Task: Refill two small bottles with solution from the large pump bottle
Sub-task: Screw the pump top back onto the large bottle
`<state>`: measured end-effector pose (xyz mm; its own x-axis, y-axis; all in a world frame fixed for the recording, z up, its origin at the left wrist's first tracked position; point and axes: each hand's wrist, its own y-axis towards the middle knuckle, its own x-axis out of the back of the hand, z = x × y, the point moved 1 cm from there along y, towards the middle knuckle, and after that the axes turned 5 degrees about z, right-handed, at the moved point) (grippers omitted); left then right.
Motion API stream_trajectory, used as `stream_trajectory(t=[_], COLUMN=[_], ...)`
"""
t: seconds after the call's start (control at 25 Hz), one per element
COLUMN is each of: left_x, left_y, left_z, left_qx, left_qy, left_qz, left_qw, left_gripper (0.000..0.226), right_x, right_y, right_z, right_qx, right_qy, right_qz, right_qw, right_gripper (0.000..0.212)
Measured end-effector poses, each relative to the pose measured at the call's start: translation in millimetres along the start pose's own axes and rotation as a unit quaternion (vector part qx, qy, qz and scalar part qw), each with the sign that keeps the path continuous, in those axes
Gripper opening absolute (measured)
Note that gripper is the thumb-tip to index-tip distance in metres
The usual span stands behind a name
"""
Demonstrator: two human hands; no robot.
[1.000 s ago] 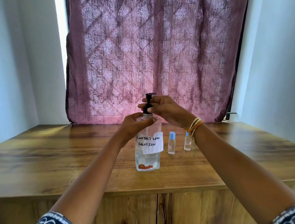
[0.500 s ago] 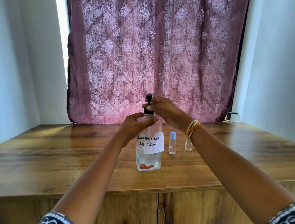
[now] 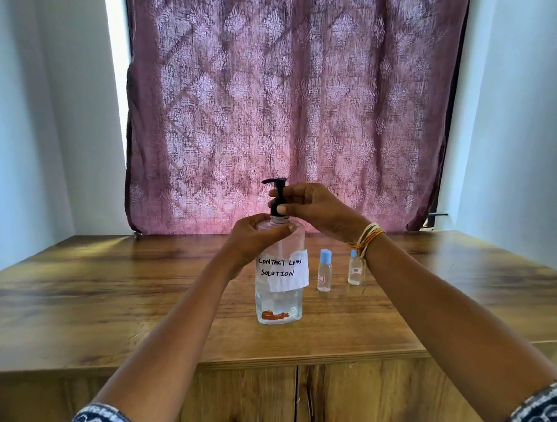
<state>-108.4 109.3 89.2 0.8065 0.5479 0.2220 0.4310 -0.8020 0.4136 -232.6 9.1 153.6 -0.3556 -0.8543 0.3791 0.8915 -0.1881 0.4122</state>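
Large pump bottle (image 3: 279, 288): clear plastic, upright on the wooden surface (image 3: 110, 309) near its front edge, roughly centred. Black pump head (image 3: 275, 185) raised at the top. White paper label (image 3: 287, 270) handwritten "CONTACT LENS SOLUTION". Clear liquid fills only the lowest part of the body; an orange-red mark shows at the base.

Left hand (image 3: 259, 237): wrapped over the bottle's shoulder, fingers curled tight against the plastic just below the neck.

Right hand (image 3: 314, 207): at the pump collar, fingers (image 3: 282, 209) pinching the black stem and collar from the right. Cord bracelet (image 3: 365, 238) at the wrist.

First small bottle (image 3: 323, 270): clear, light blue cap on, upright on the surface just right of the large bottle, apart from it. Small label on its front. Contents cannot be told.

Second small bottle (image 3: 356, 268): same kind, blue cap, upright, further right, partly hidden behind the right wrist. Fill level cannot be told.

Backdrop: patterned mauve curtain (image 3: 293, 91) behind the surface.
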Motion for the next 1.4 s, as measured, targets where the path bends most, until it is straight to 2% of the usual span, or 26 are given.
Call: stream_trajectory(t=[0.12,0.24,0.36,0.48,0.56,0.6,0.68,0.76,0.8,0.88,1.0,1.16,1.24,1.32,1.4], left_x=[0,-2,-5,-3,-3,-4,-1,3,3,1,-4,-7,-11,-14,-16], left_y=[-1,-2,-3,-7,-11,-15,-25,-39,-48,-65,-75,-69,-64,-57,-49], left_z=[-1,-2,-3,-7,-12,-13,-11,2,13,35,61,69,71,71,73], left_qx=[-0.003,0.003,-0.001,0.002,0.011,0.016,0.034,0.058,0.068,0.1,0.132,0.117,0.11,0.114,0.117], left_qy=[0.001,0.009,0.014,0.016,-0.013,-0.041,-0.097,-0.104,-0.078,0.001,0.1,0.16,0.161,0.165,0.168], left_qz=[0.001,-0.024,-0.045,-0.028,0.005,0.023,0.051,0.062,0.068,0.071,0.028,0.002,-0.005,-0.014,-0.017], left_qw=[1.0,1.0,0.999,0.999,1.0,0.999,0.993,0.991,0.992,0.993,0.986,0.98,0.981,0.98,0.979], left_gripper=[0.04,0.04,0.045,0.043,0.041,0.049,0.088,0.124,0.131,0.127,0.11,0.082,0.077,0.076,0.074], right_x=[-3,-7,-13,-17,-18,-18,-14,-9,-8,-6,0,2,4,4,6], right_y=[1,0,-1,-4,-6,-10,-23,-42,-53,-72,-90,-102,-102,-100,-97], right_z=[3,1,-2,-1,-4,-6,-16,-35,-47,-73,-103,-114,-121,-125,-130], right_qx=[-0.015,0.022,0.043,0.034,0.014,-0.003,-0.022,-0.024,-0.037,-0.085,-0.146,-0.16,-0.182,-0.214,-0.218], right_qy=[-0.005,-0.071,-0.09,-0.084,-0.073,-0.059,-0.032,0.016,0.053,0.068,-0.038,-0.11,-0.159,-0.205,-0.237], right_qz=[0.037,-0.029,-0.089,-0.117,-0.1,-0.09,-0.085,-0.118,-0.154,-0.229,-0.267,-0.249,-0.246,-0.247,-0.285], right_qw=[0.999,0.997,0.991,0.989,0.992,0.994,0.996,0.993,0.986,0.967,0.952,0.949,0.939,0.923,0.903], right_gripper=[0.038,0.032,0.025,0.027,0.034,0.04,0.05,0.044,0.033,0.011,0.02,0.019,0.016,0.026,0.034])
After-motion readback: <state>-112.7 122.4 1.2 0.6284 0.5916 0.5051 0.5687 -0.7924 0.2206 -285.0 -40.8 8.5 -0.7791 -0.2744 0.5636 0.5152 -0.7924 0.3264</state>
